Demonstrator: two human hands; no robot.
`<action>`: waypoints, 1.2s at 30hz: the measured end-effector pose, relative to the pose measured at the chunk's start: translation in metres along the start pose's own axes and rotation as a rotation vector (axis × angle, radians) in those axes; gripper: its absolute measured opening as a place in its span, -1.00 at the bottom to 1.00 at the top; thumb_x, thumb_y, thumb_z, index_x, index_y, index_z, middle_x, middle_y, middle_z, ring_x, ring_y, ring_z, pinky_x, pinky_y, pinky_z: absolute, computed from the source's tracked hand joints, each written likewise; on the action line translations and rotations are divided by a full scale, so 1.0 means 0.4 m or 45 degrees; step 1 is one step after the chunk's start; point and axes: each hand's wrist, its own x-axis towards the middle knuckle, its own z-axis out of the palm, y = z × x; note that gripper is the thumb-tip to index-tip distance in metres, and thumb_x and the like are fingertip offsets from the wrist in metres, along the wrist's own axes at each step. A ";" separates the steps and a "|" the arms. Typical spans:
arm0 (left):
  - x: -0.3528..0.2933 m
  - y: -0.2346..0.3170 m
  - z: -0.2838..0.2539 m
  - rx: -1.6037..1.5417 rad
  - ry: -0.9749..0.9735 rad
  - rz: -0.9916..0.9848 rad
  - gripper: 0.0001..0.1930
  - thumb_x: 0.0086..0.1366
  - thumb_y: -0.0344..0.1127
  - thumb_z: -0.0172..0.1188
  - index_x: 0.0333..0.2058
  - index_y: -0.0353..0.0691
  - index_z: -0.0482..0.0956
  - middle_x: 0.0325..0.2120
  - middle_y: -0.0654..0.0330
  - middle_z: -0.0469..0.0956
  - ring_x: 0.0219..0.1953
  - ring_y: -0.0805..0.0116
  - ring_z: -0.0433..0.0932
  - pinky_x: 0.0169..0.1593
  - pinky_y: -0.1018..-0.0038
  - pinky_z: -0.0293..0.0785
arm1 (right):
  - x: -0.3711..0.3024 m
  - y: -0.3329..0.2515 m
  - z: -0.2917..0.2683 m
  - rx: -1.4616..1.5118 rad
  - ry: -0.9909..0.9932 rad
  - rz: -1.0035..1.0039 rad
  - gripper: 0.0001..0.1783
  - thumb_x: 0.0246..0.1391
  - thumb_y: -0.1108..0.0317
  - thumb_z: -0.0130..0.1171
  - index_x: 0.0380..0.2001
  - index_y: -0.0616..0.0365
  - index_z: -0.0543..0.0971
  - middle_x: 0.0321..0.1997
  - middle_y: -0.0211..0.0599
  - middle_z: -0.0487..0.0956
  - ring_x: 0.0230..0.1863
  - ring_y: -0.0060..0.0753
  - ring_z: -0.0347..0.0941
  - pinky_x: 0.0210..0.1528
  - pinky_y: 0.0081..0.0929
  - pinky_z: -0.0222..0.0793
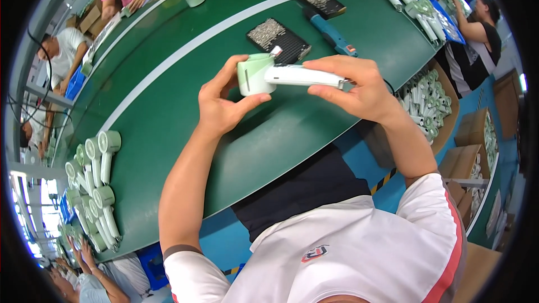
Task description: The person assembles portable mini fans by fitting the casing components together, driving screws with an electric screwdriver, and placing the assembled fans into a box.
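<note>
Both arms raised over the table [168, 112]: left hand [222, 104] grips the fan [281, 74] head, right hand [359, 87] clasps its handle.

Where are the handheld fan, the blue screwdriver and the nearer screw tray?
handheld fan [255, 74], head view, on its pale green round head.
blue screwdriver [331, 33], head view, on its blue grip.
nearer screw tray [278, 39], head view, on the black tray's middle.

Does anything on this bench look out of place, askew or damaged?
Nothing stands out. Both hands, left hand and right hand, hold a white and green handheld device above the green belt. Two screw trays and a blue screwdriver lie flat behind it; finished devices lie in a loose row at the left.
</note>
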 end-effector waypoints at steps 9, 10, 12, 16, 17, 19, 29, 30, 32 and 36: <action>-0.041 -0.044 -0.010 0.401 0.023 0.187 -0.08 -0.05 -0.41 0.63 0.28 -0.40 0.33 0.09 -0.02 0.56 0.07 0.19 0.59 0.15 0.32 0.51 | -0.024 0.054 0.027 -0.221 -0.148 -0.163 -0.43 0.12 0.24 0.42 0.18 0.19 0.57 -0.26 -0.06 0.64 -0.26 -0.07 0.60 -0.15 -0.24 0.56; -0.033 -0.034 -0.002 0.416 0.015 0.250 0.01 -0.02 -0.43 0.62 0.37 -0.41 0.22 0.15 -0.04 0.52 0.14 0.19 0.54 0.24 0.30 0.44 | -0.028 0.066 0.024 -0.242 -0.131 -0.162 -0.43 0.12 0.24 0.42 0.18 0.19 0.57 -0.26 -0.06 0.64 -0.26 -0.07 0.60 -0.15 -0.24 0.56; -0.016 -0.024 0.027 0.326 0.013 0.182 0.11 0.03 -0.29 0.62 0.44 -0.39 0.06 0.19 -0.07 0.49 0.18 0.12 0.52 0.23 0.26 0.44 | -0.034 0.095 0.016 -0.262 0.101 -0.325 -0.42 0.11 0.23 0.42 0.18 0.19 0.57 -0.20 -0.08 0.62 -0.22 -0.09 0.59 -0.13 -0.27 0.54; -0.004 -0.004 0.013 0.301 0.068 0.286 0.15 0.12 -0.13 0.54 0.46 -0.40 -0.10 0.15 -0.13 0.51 0.14 0.00 0.57 0.15 0.21 0.49 | 0.026 0.226 -0.125 -0.494 0.340 -0.227 -0.44 0.10 0.28 0.42 0.14 0.28 0.57 -0.16 -0.04 0.61 -0.20 -0.09 0.55 -0.10 -0.28 0.50; -0.010 -0.016 0.004 0.326 0.053 0.251 0.11 0.13 -0.21 0.52 0.46 -0.40 -0.08 0.14 -0.13 0.51 0.13 0.01 0.57 0.14 0.22 0.50 | 0.046 0.287 -0.160 -0.615 0.434 -0.186 -0.43 0.13 0.27 0.39 0.17 0.30 0.55 -0.16 0.00 0.60 -0.20 -0.07 0.55 -0.09 -0.27 0.50; -0.001 -0.023 0.013 0.374 0.055 0.240 -0.01 0.15 -0.39 0.44 0.44 -0.41 0.00 0.08 -0.13 0.56 0.04 0.06 0.61 0.09 0.24 0.53 | 0.058 0.444 -0.244 -0.877 0.574 -0.012 -0.44 0.20 0.17 0.33 0.21 0.18 0.54 -0.13 0.04 0.60 -0.18 0.04 0.57 -0.08 -0.22 0.51; -0.006 -0.040 0.004 0.476 0.081 0.041 -0.22 0.22 -0.45 0.36 0.38 -0.32 0.22 -0.04 0.01 0.64 -0.01 0.20 0.63 0.11 0.30 0.53 | 0.112 0.883 -0.394 -1.443 0.439 0.697 -0.47 0.26 -0.07 0.18 0.11 0.08 0.58 -0.15 0.04 0.65 -0.07 0.11 0.58 -0.05 0.00 0.51; -0.007 -0.034 0.001 0.499 0.063 0.012 -0.24 0.22 -0.46 0.37 0.37 -0.31 0.25 -0.05 0.02 0.65 -0.02 0.21 0.63 0.12 0.31 0.53 | 0.130 0.881 -0.393 -1.431 0.396 0.817 -0.45 0.24 -0.07 0.20 0.14 0.06 0.59 -0.12 0.07 0.65 -0.06 0.13 0.58 0.00 -0.02 0.50; 0.002 -0.037 0.019 0.485 0.070 0.003 -0.25 0.19 -0.49 0.39 0.34 -0.30 0.30 -0.07 0.03 0.66 -0.04 0.22 0.66 0.12 0.32 0.54 | 0.121 0.892 -0.420 -1.426 0.466 0.836 -0.41 0.24 -0.10 0.19 0.18 0.02 0.58 -0.06 0.06 0.65 0.00 0.13 0.57 0.04 -0.02 0.50; -0.015 -0.050 -0.003 0.558 0.105 0.029 -0.34 0.17 -0.49 0.41 0.26 -0.31 0.41 -0.13 0.03 0.69 -0.11 0.22 0.68 0.05 0.34 0.58 | 0.162 0.918 -0.392 -1.435 0.488 0.850 -0.42 0.22 -0.10 0.20 0.17 0.01 0.59 0.01 0.08 0.62 0.02 0.16 0.56 0.08 0.01 0.48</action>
